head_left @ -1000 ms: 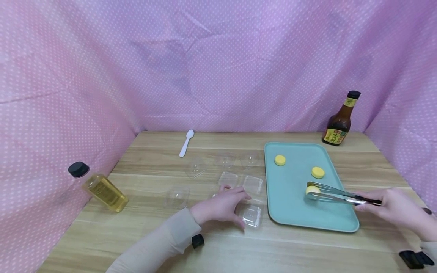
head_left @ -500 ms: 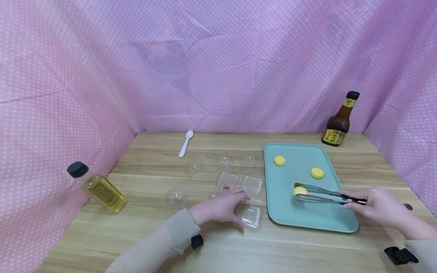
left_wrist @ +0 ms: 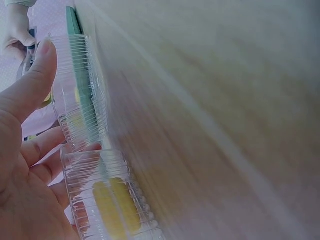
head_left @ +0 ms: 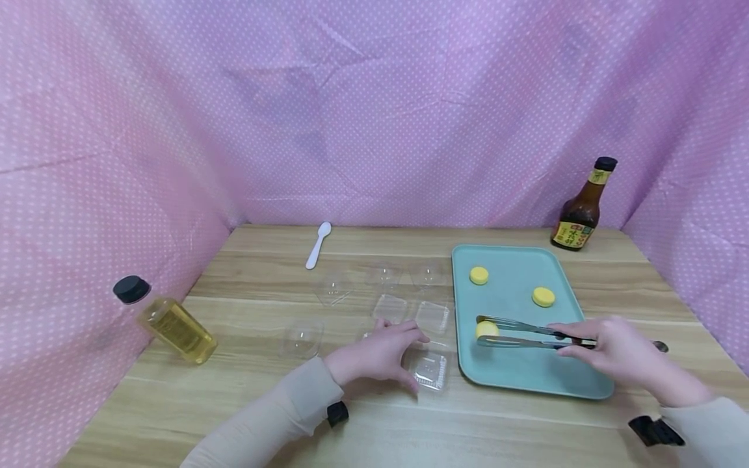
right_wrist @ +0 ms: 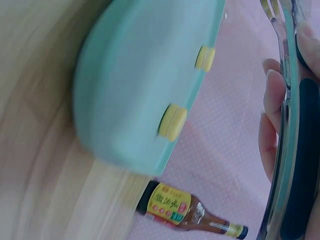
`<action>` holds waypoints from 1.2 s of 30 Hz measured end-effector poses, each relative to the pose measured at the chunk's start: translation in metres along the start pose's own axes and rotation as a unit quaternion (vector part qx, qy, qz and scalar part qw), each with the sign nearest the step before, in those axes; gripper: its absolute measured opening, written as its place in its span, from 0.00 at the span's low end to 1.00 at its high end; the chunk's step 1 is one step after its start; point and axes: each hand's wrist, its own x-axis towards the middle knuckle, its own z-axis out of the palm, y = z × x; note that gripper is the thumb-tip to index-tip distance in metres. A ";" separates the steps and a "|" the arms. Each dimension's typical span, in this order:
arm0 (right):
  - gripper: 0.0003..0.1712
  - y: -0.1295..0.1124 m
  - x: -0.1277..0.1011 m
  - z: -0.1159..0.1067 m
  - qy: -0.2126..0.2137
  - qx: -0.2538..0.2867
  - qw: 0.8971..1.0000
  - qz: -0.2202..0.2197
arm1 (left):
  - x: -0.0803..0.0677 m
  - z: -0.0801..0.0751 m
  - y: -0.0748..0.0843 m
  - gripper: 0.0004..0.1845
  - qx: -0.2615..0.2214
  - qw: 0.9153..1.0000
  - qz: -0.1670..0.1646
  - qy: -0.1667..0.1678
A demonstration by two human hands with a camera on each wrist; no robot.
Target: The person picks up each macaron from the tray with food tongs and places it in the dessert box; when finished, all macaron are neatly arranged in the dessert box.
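Note:
My right hand [head_left: 620, 351] grips metal tongs [head_left: 526, 343] by their dark handles. Between the tong tips, over the left part of the green tray [head_left: 526, 372], is a yellow macaron [head_left: 486, 329]. Two more macarons, one at the back left [head_left: 478, 275] and another farther right [head_left: 543, 297], lie on the tray. My left hand [head_left: 380, 354] holds a clear plastic box [head_left: 430, 370] at its left side, thumb at the near corner, fingers at the far one. Beside it, largely hidden under that hand in the head view, another clear box [left_wrist: 75, 200] contains a yellow macaron [left_wrist: 117, 207].
Behind the left hand stand two further clear boxes [head_left: 390, 307] [head_left: 432, 316], with several domed clear lids [head_left: 302, 338] around. A white spoon [head_left: 318, 246] lies farther back. An oil bottle [head_left: 178, 330] stands at left, a dark sauce bottle [head_left: 579, 218] behind the tray.
The right hand has moved left across the tray, carrying the macaron in the tongs toward the tray's left edge. The left hand has stayed in place at the box.

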 end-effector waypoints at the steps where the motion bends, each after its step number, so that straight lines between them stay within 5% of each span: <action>1: 0.23 -0.001 0.002 0.001 0.001 0.002 1.000 -0.009 | 0.000 0.000 0.000 0.45 0.000 1.000 0.000 0.000; 20: 0.25 -0.025 0.028 0.023 0.003 0.047 0.993 -0.108 | 0.000 -0.001 -0.002 0.44 -0.002 1.000 -0.001 0.002; 36: 0.21 -0.044 0.031 0.031 -0.047 0.102 0.987 -0.117 | 0.002 0.001 -0.001 0.44 0.017 1.000 0.001 -0.001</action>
